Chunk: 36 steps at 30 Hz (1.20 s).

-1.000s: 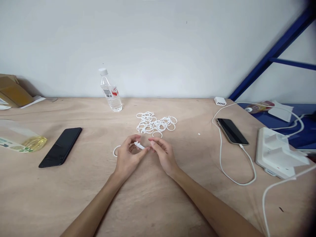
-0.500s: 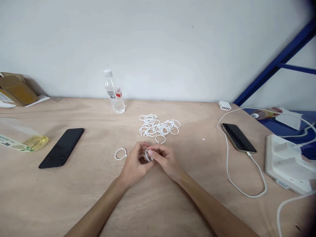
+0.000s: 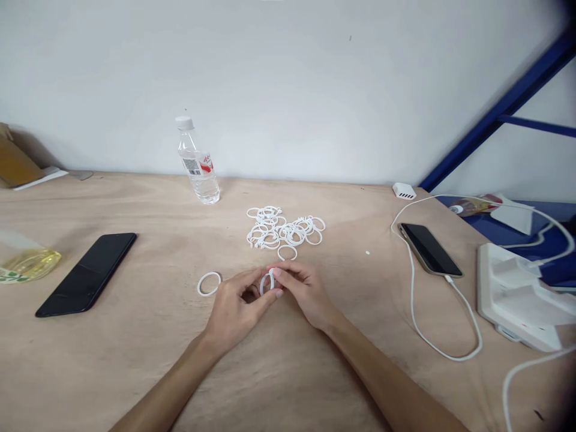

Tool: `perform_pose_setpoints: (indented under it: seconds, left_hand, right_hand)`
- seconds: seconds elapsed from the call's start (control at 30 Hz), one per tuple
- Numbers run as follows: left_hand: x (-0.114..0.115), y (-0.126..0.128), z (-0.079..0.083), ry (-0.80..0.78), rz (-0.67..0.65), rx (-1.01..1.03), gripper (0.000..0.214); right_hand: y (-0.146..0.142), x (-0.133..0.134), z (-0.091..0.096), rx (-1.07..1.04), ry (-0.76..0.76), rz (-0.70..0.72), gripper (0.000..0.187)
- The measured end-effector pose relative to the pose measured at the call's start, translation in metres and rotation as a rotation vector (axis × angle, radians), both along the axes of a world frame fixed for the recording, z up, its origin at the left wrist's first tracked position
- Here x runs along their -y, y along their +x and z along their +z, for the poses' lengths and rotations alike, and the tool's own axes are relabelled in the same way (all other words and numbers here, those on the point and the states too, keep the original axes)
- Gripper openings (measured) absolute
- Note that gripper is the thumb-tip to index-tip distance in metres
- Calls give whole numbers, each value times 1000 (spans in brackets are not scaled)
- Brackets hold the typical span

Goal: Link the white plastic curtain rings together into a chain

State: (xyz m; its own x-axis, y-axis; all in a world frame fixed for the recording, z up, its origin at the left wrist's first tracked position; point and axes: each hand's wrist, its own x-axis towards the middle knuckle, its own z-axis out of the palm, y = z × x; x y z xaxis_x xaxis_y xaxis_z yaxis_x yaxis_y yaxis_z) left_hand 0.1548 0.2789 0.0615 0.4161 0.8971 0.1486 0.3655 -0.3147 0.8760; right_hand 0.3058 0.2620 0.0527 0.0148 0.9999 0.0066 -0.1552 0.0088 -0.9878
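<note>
My left hand (image 3: 236, 309) and my right hand (image 3: 306, 294) meet above the plywood tabletop (image 3: 135, 372), their fingertips pinching a white plastic ring (image 3: 267, 283) that stands on edge between them. Its opening is hidden by my fingers. Just left of my left hand, a single loose white ring (image 3: 209, 284) lies flat. Beyond my hands is a tangled pile of similar white rings (image 3: 279, 231), with one more ring (image 3: 287, 252) at its near edge, not touching either hand.
A water bottle (image 3: 197, 168) stands at the back. A black phone (image 3: 85, 274) lies left, with a yellow-liquid plastic package (image 3: 27, 264) beyond it. On the right are a cabled phone (image 3: 429, 249), a white cable (image 3: 411, 294) and a white plastic tray-like device (image 3: 517, 300).
The held ring has turned from lying flat to standing on edge between my fingers. The loose ring on the table now shows fully. The view has shifted slightly.
</note>
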Motion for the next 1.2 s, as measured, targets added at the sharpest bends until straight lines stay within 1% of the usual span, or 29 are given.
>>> perform_pose_setpoints:
  seconds: [0.1,0.23,0.37,0.5,0.73,0.97,1.2]
  left_hand:
    - [0,-1,1,38,-23,-48,19]
    - [0,-1,2,40,-22,-67,18]
    - [0,-2,0,55,-3,-87,17]
    - [-1,-2,-1,63,-11,-77,16]
    - [-2,-3,-1,55,-10,-34,16]
    - [-2,-3,-1,72,-14,-20,16]
    - [-2,-3,2,97,-10,-1,17]
  right_hand:
    - [-1,1,4,59,24,22,20]
    - [-2,1,3,82,1,27,22]
    - [-4,1,1,95,-5,8,23]
    - [-4,1,-1,116,-21,-27,24]
    - [-4,-1,-4,101,-34,-27,27]
    - [-4,0,1,98,-6,-3,28]
    - [-1,-2,-4,-9,-5,0,22]
